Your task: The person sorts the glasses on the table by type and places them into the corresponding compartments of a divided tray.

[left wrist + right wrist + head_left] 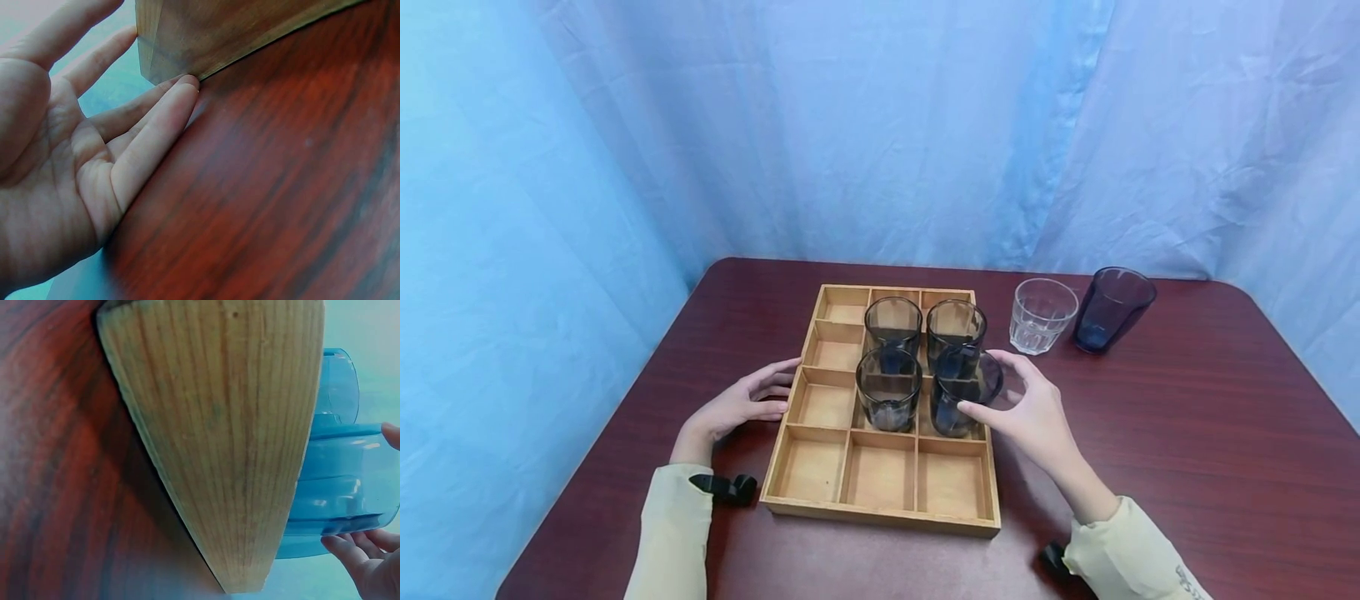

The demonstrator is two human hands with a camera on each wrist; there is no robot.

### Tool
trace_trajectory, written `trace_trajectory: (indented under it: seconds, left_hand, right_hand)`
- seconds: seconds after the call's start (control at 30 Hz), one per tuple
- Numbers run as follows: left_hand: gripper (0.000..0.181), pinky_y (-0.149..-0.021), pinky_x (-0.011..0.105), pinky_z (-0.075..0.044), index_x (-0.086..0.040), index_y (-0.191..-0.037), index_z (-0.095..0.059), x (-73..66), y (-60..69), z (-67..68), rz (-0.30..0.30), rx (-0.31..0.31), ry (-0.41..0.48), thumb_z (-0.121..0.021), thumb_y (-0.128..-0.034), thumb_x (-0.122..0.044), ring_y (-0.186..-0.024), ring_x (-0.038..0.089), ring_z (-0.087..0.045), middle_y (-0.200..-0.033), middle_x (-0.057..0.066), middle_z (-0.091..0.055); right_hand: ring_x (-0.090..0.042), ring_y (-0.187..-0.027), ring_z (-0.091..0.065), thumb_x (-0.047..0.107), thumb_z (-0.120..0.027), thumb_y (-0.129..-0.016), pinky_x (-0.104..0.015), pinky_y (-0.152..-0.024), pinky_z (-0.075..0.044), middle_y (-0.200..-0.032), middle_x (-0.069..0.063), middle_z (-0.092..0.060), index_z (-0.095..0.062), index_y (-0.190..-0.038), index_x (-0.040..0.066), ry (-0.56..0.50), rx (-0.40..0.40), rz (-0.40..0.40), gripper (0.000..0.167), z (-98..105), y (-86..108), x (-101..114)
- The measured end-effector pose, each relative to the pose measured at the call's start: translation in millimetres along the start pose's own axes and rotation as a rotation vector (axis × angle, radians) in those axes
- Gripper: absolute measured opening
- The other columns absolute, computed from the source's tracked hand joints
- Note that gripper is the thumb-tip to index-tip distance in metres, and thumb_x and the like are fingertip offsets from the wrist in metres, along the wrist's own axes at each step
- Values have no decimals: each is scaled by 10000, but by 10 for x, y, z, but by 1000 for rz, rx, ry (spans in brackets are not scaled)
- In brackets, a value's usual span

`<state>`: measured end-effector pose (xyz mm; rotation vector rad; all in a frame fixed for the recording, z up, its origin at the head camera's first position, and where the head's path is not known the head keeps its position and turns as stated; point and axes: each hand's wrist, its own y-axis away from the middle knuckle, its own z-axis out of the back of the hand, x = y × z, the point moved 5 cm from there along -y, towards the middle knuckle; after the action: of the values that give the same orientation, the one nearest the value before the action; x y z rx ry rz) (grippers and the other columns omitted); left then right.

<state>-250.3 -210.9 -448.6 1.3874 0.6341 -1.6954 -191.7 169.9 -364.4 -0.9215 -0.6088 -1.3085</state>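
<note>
A shallow wooden tray divided into compartments lies on the table. Fingers extended, my left hand touches its left side; the left wrist view shows fingertips against the wood. My right hand grips a dark tinted glass near its rim, thumb at the front, fingers behind. That glass stands in the right column, third row from the back. Beside it is another dark glass in the middle column. Behind them stand two more, a dark glass and a dark glass, in the second row.
Right of the tray, on the dark red table, stand a clear faceted glass and a taller dark blue glass. Pale blue curtains hang behind the table. The tray's wooden side wall fills much of the right wrist view.
</note>
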Motion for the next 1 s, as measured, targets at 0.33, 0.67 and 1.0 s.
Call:
trace_trajectory:
  seconds: [0.33,0.67,1.0]
  left_hand:
    - [717,-895,266,-512,-246,-1537,-280,11,37,-6,-8,2,5,-653,-929,-169,-1334,414,-405,-1506,196,-365]
    - [727,-884,266,-520,-210,-1541,-273,34,12,1,-16,9,9,-654,-925,-149,-1326,363,-427,-1507,214,-361]
    - [717,-887,270,-519,-243,-1537,-280,-6,5,-3,-12,9,21,-651,-929,-160,-1332,407,-410,-1511,188,-360]
  right_hand:
    - [-289,-1315,-476,226,-852,-740,-441,-999,-472,-1383,-132,-520,-498,-1384,74,-35,89,30,750,-60,10,46]
    - [-299,-1322,-468,191,-825,-774,-420,-1016,-458,-1410,-149,-491,-469,-1401,58,-86,134,27,733,-23,1,39]
    - [56,-1135,-551,81,-753,-835,-160,-943,-472,-1335,-200,-553,-498,-1346,-23,-237,93,47,580,147,-94,-16]
